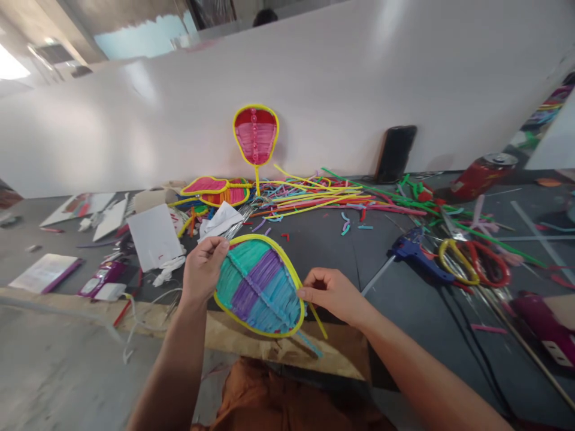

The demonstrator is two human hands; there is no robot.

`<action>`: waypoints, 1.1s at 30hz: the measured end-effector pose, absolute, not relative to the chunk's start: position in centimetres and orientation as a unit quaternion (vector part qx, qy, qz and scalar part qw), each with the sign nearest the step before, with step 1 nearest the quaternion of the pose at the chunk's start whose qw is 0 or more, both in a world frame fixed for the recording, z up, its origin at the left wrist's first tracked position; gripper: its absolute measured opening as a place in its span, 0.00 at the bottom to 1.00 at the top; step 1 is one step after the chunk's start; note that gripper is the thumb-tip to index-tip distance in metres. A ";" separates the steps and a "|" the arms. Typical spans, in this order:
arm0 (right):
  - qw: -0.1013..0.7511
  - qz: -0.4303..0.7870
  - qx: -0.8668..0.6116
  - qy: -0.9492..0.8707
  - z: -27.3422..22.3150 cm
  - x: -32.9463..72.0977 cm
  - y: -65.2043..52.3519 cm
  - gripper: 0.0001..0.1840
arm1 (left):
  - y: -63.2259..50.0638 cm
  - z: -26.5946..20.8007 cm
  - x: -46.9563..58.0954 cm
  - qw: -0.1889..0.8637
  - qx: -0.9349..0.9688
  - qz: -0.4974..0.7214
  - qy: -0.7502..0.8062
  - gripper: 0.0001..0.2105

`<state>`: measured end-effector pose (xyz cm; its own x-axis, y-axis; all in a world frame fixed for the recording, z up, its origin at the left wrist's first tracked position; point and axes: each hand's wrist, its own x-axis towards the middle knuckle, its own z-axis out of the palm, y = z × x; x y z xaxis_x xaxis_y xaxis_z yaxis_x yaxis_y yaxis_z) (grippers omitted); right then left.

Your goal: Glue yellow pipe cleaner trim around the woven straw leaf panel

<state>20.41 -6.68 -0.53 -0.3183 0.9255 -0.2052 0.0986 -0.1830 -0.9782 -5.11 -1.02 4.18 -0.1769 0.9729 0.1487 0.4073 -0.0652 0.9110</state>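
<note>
Over the table's near edge I hold a rounded fan-shaped pipe-cleaner panel (260,287), striped green, purple and blue, with a yellow rim. My left hand (204,269) pinches its upper left edge between thumb and fingers. On the right edge, the thumb and fingers of my right hand (332,293) close on the yellow rim. A loose yellow end (320,323) and a blue pipe-cleaner tail (309,344) stick out at the lower right. Behind it, a similar pink and red panel (256,134) stands upright on a yellow stem against the white board.
Loose pipe cleaners (314,194) lie along the white board (179,120). At right are a blue glue gun (417,251), scissors (476,263), a black phone (396,152) and a red can (483,175). Papers (155,236) and a purple device (102,278) lie at left.
</note>
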 end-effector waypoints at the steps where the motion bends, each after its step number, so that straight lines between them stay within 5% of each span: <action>1: 0.344 0.599 -0.475 -0.545 -0.5 20.5 -6.7 0.14 | -1.0 4.2 -5.0 0.297 0.568 0.465 0.610 0.12; 7: 0.392 0.537 -0.483 -0.570 -0.3 20.7 -6.6 0.12 | -1.0 4.4 -4.4 0.288 0.568 0.502 0.586 0.12; 15: 0.524 0.190 -0.424 -0.714 1.3 22.0 -6.9 0.04 | -0.7 4.8 -5.3 0.370 0.573 0.569 0.459 0.14; 22: 0.465 -0.081 -0.290 -0.833 2.0 22.6 -7.6 0.08 | -1.6 4.1 -7.0 0.352 0.654 0.590 0.318 0.10; 33: 0.412 0.031 -0.252 -0.875 -1.7 22.0 -11.3 0.10 | -8.7 -1.6 -9.9 0.244 0.721 0.572 0.304 0.08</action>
<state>22.03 -11.33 -1.72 -0.5333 0.4667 0.7055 0.4155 0.8710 -0.2621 -9.91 -8.67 -1.57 0.1600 0.7180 0.6774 0.1592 -0.6960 0.7002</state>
